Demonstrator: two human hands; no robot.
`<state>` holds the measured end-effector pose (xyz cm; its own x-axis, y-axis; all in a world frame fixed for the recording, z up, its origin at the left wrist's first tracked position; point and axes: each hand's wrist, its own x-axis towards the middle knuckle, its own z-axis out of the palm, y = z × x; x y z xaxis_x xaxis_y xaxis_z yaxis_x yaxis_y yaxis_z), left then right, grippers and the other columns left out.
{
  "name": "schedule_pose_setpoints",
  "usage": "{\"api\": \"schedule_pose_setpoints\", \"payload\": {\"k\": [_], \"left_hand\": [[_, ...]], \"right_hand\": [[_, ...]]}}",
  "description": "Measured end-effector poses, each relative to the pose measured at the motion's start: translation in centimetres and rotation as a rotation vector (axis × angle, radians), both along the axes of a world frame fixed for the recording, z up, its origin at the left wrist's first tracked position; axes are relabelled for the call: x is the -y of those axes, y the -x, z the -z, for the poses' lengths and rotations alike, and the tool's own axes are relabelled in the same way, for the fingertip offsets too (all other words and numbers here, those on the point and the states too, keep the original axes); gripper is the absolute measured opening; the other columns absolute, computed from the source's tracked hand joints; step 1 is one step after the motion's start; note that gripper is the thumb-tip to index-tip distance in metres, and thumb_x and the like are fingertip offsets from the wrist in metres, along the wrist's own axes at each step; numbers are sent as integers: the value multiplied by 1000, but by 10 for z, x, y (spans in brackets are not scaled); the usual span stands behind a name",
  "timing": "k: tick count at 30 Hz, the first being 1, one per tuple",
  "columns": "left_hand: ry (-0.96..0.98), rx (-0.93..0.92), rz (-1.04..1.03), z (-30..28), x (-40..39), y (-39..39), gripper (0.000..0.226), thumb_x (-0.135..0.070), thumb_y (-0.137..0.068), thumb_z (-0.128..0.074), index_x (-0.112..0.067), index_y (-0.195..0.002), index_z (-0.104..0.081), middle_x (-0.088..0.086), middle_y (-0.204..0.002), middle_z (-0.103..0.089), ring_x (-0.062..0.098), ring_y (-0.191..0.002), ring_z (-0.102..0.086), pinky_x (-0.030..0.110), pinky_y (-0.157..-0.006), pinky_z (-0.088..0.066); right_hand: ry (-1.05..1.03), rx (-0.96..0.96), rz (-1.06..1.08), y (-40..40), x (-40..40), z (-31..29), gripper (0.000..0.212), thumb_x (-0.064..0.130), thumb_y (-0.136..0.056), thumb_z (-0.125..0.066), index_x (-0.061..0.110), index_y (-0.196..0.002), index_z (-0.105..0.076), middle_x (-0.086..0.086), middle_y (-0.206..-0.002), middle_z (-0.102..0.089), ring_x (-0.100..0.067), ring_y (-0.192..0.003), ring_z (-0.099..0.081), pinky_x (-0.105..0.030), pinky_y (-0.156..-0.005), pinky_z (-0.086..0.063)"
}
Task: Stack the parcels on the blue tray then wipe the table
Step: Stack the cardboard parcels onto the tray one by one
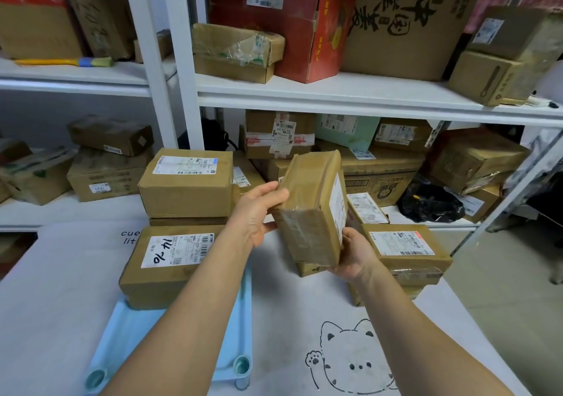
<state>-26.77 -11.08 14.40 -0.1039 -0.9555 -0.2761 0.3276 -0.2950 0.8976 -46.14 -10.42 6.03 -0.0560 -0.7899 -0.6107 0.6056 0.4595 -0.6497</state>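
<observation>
Head view, and both hands are up off the table with a taped brown parcel [313,210] between them, tilted on edge. Left hand [259,213] wraps the upper left side, fingers over the top and thumb underneath; right hand [355,255] cups the lower right corner from below. That two-sided grip looks chosen to turn the box, probably to get its flat face down before it goes onto the pile.

Over on the left sits the blue tray [231,353], near edge showing, with a labelled parcel marked in black pen [164,261] already lying on it. A second box [187,182] rides higher behind it, seemingly on a thin parcel that is mostly hidden; whether those two are over the tray or just behind it, I can't tell from this angle.

Off to the right, more parcels wait on the table cover [304,310]: one with a white label [405,249] on top of another, and a small one peeking out beneath the held box. So stacking is partly done by my reckoning, and the wipe can't sensibly begin until that right-hand group is shifted. No cloth is in view.

Shelves [335,94] behind are crammed with other boxes, not part of this job as far as I can judge.
</observation>
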Motion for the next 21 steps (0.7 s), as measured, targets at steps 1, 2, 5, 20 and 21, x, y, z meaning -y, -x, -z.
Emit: {"api": "schedule_pose_setpoints", "payload": {"k": [1, 2, 5, 20, 21], "left_hand": [[3, 11, 30, 2, -1, -1, 40, -6, -82, -68, -14, -120, -60, 3, -94, -66, 14, -84, -59, 35, -74, -51], [4, 19, 56, 3, -2, 0, 39, -3, -81, -67, -12, -118, -61, 4, -94, -67, 14, -84, -60, 34, -74, -51], [11, 42, 113, 7, -3, 0, 35, 6, -79, -65, -10, -110, -65, 4, -92, -66, 15, -81, -60, 34, -75, -50], [63, 338, -136, 42, 1, -8, 42, 13, -81, -58, -12, -114, -66, 4, -105, -65, 12, -87, -57, 22, -70, -47], [42, 321, -154, 43, 1, -8, 39, 8, -86, -56, -13, -118, -64, 4, -108, -66, 14, -92, -59, 23, -71, -49]], "right_hand": [[-16, -18, 13, 0, 1, 1, 41, 18, -89, -45, 13, -126, -61, -12, -117, -66, -31, -99, -65, -44, -72, -57], [-30, -36, 22, 1, 2, 2, 37, 17, -91, -44, 10, -123, -62, -12, -114, -67, -30, -96, -65, -41, -69, -57], [-28, -79, 31, 2, 2, 2, 28, 14, -94, -43, 7, -109, -65, -9, -98, -67, -26, -90, -62, -40, -71, -53], [198, -201, 95, 7, 8, -14, 35, 5, -98, -38, 26, -120, -56, -3, -101, -66, -17, -101, -59, -42, -67, -48], [217, -209, 74, 6, 9, -16, 35, 3, -97, -41, 25, -119, -56, -4, -99, -67, -18, -100, -59, -43, -70, -49]]}}
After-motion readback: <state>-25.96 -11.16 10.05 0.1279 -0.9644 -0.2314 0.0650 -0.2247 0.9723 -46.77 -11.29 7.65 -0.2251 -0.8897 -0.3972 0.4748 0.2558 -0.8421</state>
